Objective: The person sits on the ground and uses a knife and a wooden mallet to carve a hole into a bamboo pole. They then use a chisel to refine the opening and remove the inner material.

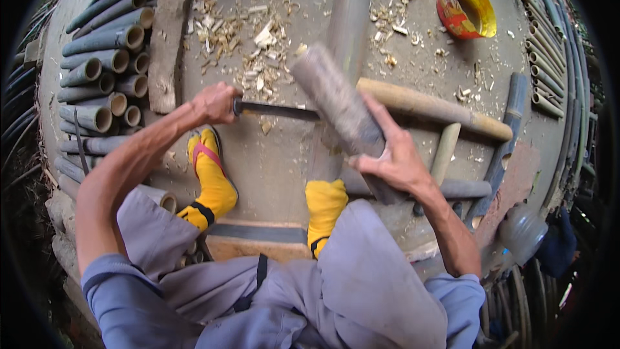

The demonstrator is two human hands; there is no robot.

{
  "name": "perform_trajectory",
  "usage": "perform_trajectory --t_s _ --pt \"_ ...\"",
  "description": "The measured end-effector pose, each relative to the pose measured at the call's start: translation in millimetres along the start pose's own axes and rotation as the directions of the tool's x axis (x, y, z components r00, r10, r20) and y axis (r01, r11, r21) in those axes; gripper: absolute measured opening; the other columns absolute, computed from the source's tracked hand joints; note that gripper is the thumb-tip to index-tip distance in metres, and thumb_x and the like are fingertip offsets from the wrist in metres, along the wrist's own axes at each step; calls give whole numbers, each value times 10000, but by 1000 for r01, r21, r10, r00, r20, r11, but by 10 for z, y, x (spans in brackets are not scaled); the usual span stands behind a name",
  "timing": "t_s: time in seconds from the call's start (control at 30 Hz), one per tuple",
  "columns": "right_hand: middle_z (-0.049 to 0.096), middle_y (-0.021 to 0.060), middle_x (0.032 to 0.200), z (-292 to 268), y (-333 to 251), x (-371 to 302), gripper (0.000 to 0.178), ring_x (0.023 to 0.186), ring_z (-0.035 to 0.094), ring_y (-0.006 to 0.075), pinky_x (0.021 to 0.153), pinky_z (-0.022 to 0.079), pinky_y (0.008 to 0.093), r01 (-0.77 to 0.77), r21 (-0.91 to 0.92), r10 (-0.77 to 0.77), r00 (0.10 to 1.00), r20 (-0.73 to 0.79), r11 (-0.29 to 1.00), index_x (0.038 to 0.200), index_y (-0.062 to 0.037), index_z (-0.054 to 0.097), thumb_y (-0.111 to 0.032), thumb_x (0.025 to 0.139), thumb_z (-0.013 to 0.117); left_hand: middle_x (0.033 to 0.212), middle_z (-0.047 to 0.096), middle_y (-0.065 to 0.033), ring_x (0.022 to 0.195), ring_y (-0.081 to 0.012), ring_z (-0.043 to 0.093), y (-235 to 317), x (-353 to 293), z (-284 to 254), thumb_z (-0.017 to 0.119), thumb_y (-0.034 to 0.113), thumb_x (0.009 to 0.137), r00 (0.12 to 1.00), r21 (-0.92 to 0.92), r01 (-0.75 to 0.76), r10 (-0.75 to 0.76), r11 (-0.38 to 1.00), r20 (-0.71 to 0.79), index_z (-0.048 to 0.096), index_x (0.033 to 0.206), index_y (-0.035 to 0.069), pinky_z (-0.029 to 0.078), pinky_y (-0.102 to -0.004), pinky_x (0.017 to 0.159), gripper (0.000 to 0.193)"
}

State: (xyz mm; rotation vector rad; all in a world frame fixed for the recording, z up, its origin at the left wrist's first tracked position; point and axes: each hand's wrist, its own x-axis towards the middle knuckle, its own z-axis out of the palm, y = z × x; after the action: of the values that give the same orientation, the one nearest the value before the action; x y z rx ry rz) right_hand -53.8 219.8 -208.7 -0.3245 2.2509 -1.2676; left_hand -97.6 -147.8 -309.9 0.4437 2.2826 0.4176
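My left hand [219, 101] is closed round the handle of a dark-bladed knife [274, 109]. Its blade points right and passes over a thick bamboo pole [350, 22] lying lengthwise on the ground, and the tip is hidden. In my right hand [395, 155] is a short, thick, log-like wooden piece [336, 97], tilted above the pole and slightly blurred. Its upper end leans left, over the blade's far end; I cannot tell whether they touch. My right foot, in a yellow sock [326, 200], rests at the pole's near end.
Cut bamboo tubes [106, 61] are stacked at the left beside a rough wooden plank [169, 45]. Wood chips [258, 39] litter the ground. A red and yellow tin [466, 11] stands far right. A bamboo frame [445, 110] lies right of the pole. More bamboo lengths [546, 58] line the right side.
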Motion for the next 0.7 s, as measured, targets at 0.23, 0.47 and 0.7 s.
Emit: perform_trajectory --t_s 0.23,0.47,0.7 --pt "519 242 1281 245 190 -127 984 1131 570 360 974 454 400 88 -161 -118 975 -187 983 1480 -151 191 -157 649 718 665 611 -212 655 -385 620 50 66 0 625 147 612 998 60 -52 50 997 27 612 769 -8 503 -438 624 221" --pt "519 283 1234 302 379 -321 986 1086 584 377 954 470 427 -173 73 188 918 -349 982 1476 -133 154 -123 654 700 602 611 -127 579 -245 617 -54 199 -85 682 133 574 906 -233 203 -92 951 412 614 716 -14 470 -356 545 215" --pt "567 263 1162 342 962 -351 903 1034 603 366 917 472 421 -250 42 211 701 -682 967 1424 -55 217 -125 699 752 692 644 -199 709 -324 642 -20 -236 616 702 177 609 986 -270 170 -164 948 42 663 795 3 499 -423 697 258"
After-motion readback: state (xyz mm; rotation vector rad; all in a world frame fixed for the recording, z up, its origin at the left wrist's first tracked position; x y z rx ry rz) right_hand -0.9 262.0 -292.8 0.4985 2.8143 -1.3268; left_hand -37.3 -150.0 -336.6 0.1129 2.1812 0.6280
